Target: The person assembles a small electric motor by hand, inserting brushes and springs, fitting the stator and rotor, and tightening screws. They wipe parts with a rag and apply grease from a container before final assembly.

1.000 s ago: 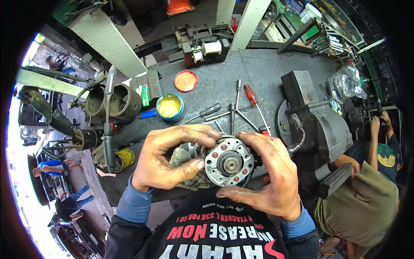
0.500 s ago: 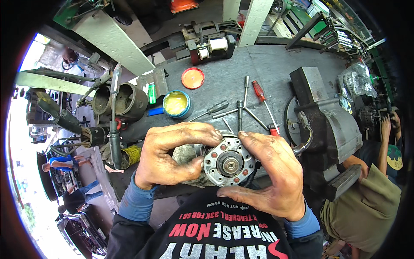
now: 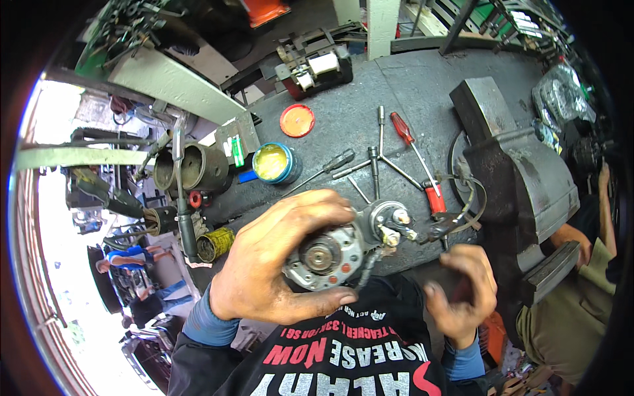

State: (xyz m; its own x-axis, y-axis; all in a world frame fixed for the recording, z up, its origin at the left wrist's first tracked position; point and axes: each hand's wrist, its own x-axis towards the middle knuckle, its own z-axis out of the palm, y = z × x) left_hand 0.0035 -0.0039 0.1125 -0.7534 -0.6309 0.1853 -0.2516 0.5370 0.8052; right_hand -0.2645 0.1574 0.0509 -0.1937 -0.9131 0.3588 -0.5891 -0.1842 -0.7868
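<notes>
Dark workshop surface: round grey metal motor assembly gripped in left hand, shaft end facing up; right hand just rightward, fingers loosely curled, empty.

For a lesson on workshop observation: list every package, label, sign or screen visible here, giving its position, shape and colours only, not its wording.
Tin: on the bench above the left hand, round, blue wall, yellow contents.
Lid: behind the tin, round, orange-red.
Label: on a grey block left of the tin, small upright strip, white and green.
Bag: far right, clear crumpled plastic.
No screens.
</notes>
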